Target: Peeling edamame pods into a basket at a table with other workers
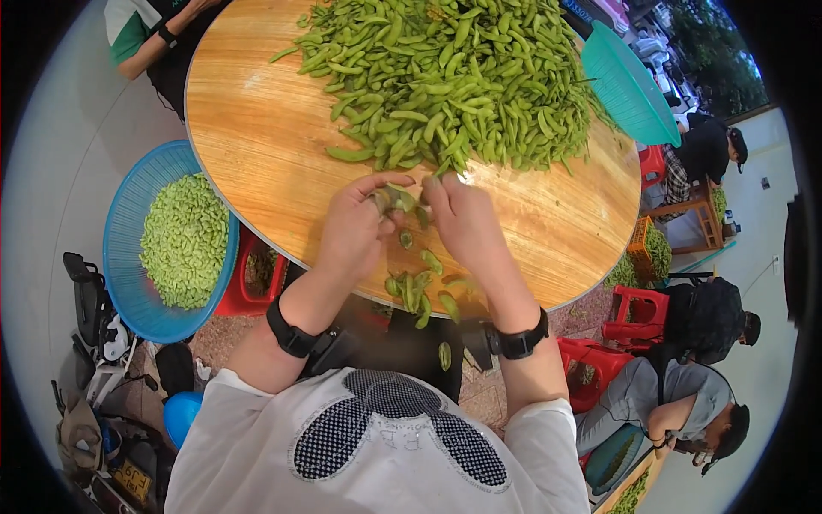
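Note:
Both hands are over the near part of a round wooden table, just in front of a big heap of green soybean pods. My left hand is closed with a soybean pod between thumb and fingers. Close beside it, my right hand has its fingers pinched together; what sits in them is mostly hidden. A pod end shows between the two hands. Below them, a small pile of loose pods lies near the table's edge. One pod is below the edge, in front of my lap.
On the left stands a blue basket of shelled beans, next to a red stool. A teal basket leans at the far right of the heap. Other people sit to the right among red stools. A scooter stands at left.

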`<state>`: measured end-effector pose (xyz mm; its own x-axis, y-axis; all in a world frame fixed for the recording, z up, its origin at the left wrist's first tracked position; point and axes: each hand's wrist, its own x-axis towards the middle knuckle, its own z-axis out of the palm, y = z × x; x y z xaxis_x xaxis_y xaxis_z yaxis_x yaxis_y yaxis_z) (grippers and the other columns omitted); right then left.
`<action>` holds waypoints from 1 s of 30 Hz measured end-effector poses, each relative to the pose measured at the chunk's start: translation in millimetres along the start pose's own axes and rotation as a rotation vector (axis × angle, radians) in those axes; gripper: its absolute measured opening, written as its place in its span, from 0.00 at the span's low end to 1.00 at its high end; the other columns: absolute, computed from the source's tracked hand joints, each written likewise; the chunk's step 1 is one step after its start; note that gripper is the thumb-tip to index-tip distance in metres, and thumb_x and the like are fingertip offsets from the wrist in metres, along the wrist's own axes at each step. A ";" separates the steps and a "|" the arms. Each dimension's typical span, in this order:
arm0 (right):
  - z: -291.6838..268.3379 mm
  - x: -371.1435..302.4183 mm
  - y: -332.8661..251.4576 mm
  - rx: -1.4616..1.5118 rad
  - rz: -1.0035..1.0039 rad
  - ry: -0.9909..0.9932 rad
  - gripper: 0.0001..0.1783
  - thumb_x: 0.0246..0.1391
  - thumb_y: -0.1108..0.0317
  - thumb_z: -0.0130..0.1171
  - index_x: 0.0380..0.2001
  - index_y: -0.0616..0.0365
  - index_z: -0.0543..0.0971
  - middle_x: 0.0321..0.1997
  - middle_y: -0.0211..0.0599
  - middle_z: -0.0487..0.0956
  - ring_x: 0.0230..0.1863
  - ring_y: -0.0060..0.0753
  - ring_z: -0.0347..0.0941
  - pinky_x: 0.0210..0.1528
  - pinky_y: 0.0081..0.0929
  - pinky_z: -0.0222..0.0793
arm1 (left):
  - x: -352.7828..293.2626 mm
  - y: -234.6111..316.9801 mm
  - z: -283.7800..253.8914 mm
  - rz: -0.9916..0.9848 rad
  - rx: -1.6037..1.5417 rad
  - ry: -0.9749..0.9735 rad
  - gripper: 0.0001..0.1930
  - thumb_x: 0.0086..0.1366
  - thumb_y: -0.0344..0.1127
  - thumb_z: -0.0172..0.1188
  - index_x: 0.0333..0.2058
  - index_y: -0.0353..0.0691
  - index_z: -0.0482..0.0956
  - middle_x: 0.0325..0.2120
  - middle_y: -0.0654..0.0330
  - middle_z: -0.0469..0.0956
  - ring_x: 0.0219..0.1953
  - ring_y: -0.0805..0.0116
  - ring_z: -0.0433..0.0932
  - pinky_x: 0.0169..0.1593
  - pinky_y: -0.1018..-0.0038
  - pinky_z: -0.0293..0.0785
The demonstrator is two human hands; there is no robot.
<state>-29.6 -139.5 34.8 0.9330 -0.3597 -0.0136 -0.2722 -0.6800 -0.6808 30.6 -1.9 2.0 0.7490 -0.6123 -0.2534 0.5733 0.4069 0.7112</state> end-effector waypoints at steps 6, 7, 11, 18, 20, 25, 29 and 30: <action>4.8 14.1 8.6 -0.561 -0.055 0.126 0.16 0.54 0.59 0.54 0.25 0.64 0.71 0.20 0.56 0.75 0.25 0.54 0.75 0.25 0.44 0.68 | -2.9 2.5 -3.6 -0.001 0.199 -0.041 0.16 0.58 0.19 0.41 0.40 0.34 0.77 0.26 0.63 0.74 0.23 0.80 0.67 0.22 0.88 0.57; 3.9 12.7 13.3 -0.565 -0.051 0.107 0.14 0.53 0.61 0.54 0.26 0.64 0.72 0.21 0.57 0.76 0.26 0.52 0.76 0.26 0.43 0.69 | -6.7 3.2 -1.8 -0.019 0.297 -0.134 0.17 0.57 0.18 0.40 0.40 0.35 0.77 0.28 0.63 0.75 0.24 0.80 0.68 0.22 0.88 0.58; -10.3 -6.3 33.6 -0.426 -0.235 0.169 0.10 0.54 0.65 0.54 0.30 0.61 0.73 0.18 0.43 0.76 0.18 0.38 0.73 0.19 0.33 0.65 | -13.1 -1.8 -13.8 0.504 1.050 -0.359 0.19 0.56 0.17 0.42 0.42 0.36 0.77 0.29 0.64 0.75 0.23 0.81 0.67 0.24 0.88 0.59; -31.9 -52.4 11.2 1.286 0.400 -0.417 0.04 0.57 0.70 0.50 0.33 0.59 0.71 0.17 0.21 0.61 0.15 0.12 0.51 0.17 0.12 0.45 | -16.6 4.3 -3.1 -0.295 -0.100 -0.414 0.14 0.59 0.25 0.56 0.45 0.36 0.73 0.30 0.66 0.77 0.29 0.83 0.72 0.27 0.88 0.65; -31.2 -57.0 10.7 1.367 0.435 -0.442 0.04 0.58 0.70 0.49 0.34 0.59 0.71 0.17 0.23 0.62 0.15 0.12 0.52 0.17 0.12 0.45 | -17.1 -0.5 2.0 -0.321 -0.243 -0.480 0.13 0.58 0.27 0.59 0.43 0.37 0.74 0.30 0.65 0.77 0.26 0.84 0.72 0.25 0.90 0.62; -25.2 -65.2 5.0 1.218 0.299 -0.402 0.07 0.62 0.68 0.42 0.36 0.60 0.69 0.22 0.27 0.65 0.18 0.15 0.55 0.19 0.13 0.49 | -14.7 -8.7 5.0 -0.103 -0.173 -0.263 0.09 0.57 0.23 0.56 0.37 0.39 0.74 0.29 0.67 0.77 0.23 0.84 0.70 0.21 0.89 0.57; -22.6 -69.8 2.3 1.162 0.248 -0.372 0.11 0.61 0.66 0.42 0.41 0.61 0.69 0.24 0.29 0.65 0.19 0.16 0.53 0.20 0.14 0.47 | -18.8 -14.9 11.5 0.123 0.051 -0.088 0.08 0.56 0.20 0.53 0.34 0.38 0.75 0.28 0.68 0.76 0.24 0.84 0.69 0.23 0.87 0.60; -21.2 -68.8 2.0 1.112 0.232 -0.377 0.10 0.62 0.66 0.42 0.40 0.60 0.68 0.23 0.29 0.65 0.18 0.16 0.53 0.19 0.13 0.47 | -19.3 -19.1 11.9 0.122 0.053 -0.087 0.08 0.56 0.20 0.53 0.34 0.38 0.75 0.28 0.68 0.76 0.24 0.84 0.69 0.23 0.87 0.60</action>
<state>-99.3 -129.7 50.0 0.9493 -0.0647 -0.3076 -0.2637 0.3685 -0.8914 1.2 -5.9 1.1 0.7792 -0.6177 -0.1066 0.4596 0.4473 0.7672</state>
